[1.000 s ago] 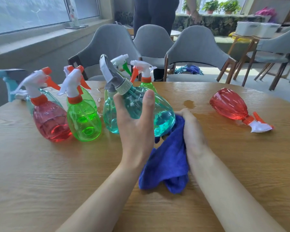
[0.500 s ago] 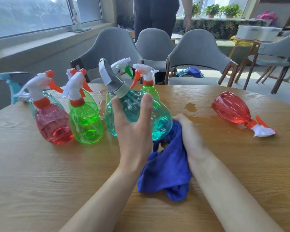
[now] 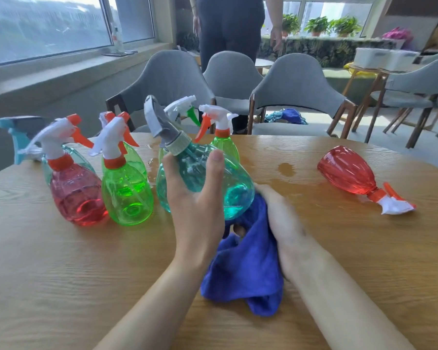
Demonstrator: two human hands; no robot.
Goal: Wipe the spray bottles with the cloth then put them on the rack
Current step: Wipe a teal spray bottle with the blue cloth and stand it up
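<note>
Field note: I read this as a café or office lounge. Wooden counter (image 3: 61, 274) ringed by grey padded chairs (image 3: 296, 82); more seating and a side table (image 3: 364, 72) beyond. Wide windows (image 3: 48, 24), potted plants (image 3: 316, 25) along the ledge. Someone (image 3: 228, 26) stands behind.

Wooden table (image 3: 61, 274): upright red bottle (image 3: 79, 195) and green bottle (image 3: 127, 193) left, lying red bottle (image 3: 349, 173) right, puddle (image 3: 286, 169) between.
</note>
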